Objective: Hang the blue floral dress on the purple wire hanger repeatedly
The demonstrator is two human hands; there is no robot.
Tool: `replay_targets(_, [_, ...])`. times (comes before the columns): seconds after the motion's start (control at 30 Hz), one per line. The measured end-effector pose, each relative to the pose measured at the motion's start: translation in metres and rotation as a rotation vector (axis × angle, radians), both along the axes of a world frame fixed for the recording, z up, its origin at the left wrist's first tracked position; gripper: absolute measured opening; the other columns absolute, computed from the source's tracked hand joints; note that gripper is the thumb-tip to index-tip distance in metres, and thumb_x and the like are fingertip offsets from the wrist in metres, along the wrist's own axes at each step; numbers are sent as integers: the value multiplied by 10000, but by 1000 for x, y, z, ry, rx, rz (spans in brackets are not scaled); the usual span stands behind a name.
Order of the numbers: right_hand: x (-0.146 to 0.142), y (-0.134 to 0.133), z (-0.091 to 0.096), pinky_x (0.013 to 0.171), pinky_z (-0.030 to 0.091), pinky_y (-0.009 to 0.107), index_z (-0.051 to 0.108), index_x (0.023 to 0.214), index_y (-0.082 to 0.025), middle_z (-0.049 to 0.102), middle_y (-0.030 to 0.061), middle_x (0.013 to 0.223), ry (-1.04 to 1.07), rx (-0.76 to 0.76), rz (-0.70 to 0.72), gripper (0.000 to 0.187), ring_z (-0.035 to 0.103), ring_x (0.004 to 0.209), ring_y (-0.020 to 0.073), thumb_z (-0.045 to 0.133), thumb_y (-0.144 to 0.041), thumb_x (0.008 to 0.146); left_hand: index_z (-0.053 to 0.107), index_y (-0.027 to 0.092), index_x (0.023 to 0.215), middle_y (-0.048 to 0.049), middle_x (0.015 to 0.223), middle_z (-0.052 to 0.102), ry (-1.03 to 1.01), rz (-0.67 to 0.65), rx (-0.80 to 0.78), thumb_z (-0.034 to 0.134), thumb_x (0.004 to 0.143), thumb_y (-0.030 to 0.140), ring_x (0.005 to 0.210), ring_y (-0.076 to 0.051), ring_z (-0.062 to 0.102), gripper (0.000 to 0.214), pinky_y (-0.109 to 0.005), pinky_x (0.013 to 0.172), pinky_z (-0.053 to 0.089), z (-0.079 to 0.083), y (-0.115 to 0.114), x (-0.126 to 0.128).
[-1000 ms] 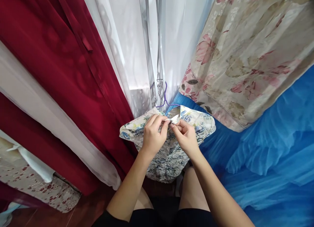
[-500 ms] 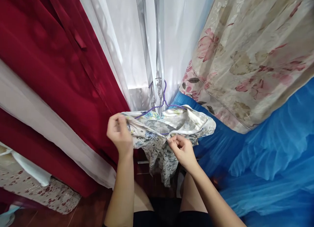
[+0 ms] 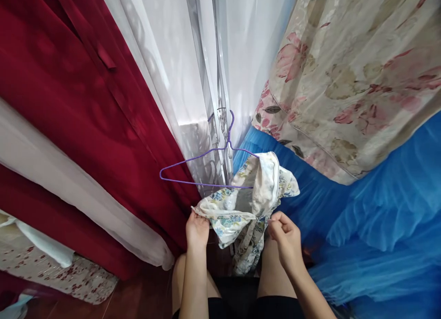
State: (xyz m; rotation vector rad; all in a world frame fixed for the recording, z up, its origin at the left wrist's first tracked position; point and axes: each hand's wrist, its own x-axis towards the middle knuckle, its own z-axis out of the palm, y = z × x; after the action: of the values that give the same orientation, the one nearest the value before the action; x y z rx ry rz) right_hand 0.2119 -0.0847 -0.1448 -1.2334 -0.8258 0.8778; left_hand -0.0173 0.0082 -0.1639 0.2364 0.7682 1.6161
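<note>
A light floral garment [image 3: 223, 225] with blue and yellow flowers hangs by one side from a purple wire hanger [image 3: 228, 140]. The hanger's left half is bare, while its right arm runs into the garment's opening. My left hand [image 3: 197, 229] is closed on the garment's loose left end, thumb partly hidden, below the hanger's lower wire. At the garment's front edge my right hand [image 3: 285, 234] is in a pinch on the cloth, below the right side. Folds of the garment dangle between my knees.
Dark red cloth [image 3: 113, 140] hangs on the left, with white curtains and strips [image 3: 172, 48] in the middle. On the right are a pink-flowered cloth [image 3: 337, 80] and blue pleated fabric [image 3: 372, 213]. A reddish-brown floor [image 3: 134, 287] shows below.
The garment's left side has come off the hanger, baring its left arm. My left hand has moved down and right with that end; my right hand has shifted right and down.
</note>
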Motion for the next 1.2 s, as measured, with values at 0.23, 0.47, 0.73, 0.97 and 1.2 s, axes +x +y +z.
replay_targets(0.23, [14, -16, 4, 639, 463, 307, 644, 844, -228, 605, 27, 704, -132, 15, 157, 271, 577, 678, 213, 635, -496, 888, 684, 185, 869, -32, 925, 721, 219, -287, 246, 702, 886, 374, 871, -169, 675, 191, -269, 822, 528, 47, -55, 45])
replay_targets(0.47, [-10, -23, 18, 1156, 346, 508, 607, 1330, -221, 610, 127, 1361, -160, -13, 600, 623, 483, 1344, 353, 746, -537, 811, 689, 208, 922, -100, 1233, 617, 1133, -467, 618, 544, 997, 318, 1216, -258, 551, 197, -388, 1087, 389, 81, -83, 71])
replay_targets(0.73, [-10, -30, 28, 685, 464, 301, 697, 776, -160, 656, 24, 728, 167, -231, 760, 252, 558, 677, 180, 762, -404, 768, 556, 213, 1055, -17, 894, 588, 940, -855, 493, 465, 1021, 452, 807, -157, 565, 258, -267, 768, 466, 36, -74, 48])
replay_targets(0.97, [25, -22, 39, 624, 433, 264, 677, 714, -160, 630, 12, 679, 286, -199, 582, 196, 526, 620, 150, 738, -343, 748, 715, 181, 934, -52, 926, 705, 1299, -1039, 471, 604, 924, 385, 914, -228, 641, 233, -316, 836, 505, 4, -91, 15])
replay_targets(1.2, [75, 9, 75, 501, 356, 229, 680, 682, -155, 604, -3, 596, -14, -68, 513, 183, 470, 513, 123, 724, -327, 725, 736, 210, 707, -40, 814, 721, 1904, -651, 485, 715, 844, 411, 874, -224, 651, 244, -438, 1077, 373, 8, -31, -80])
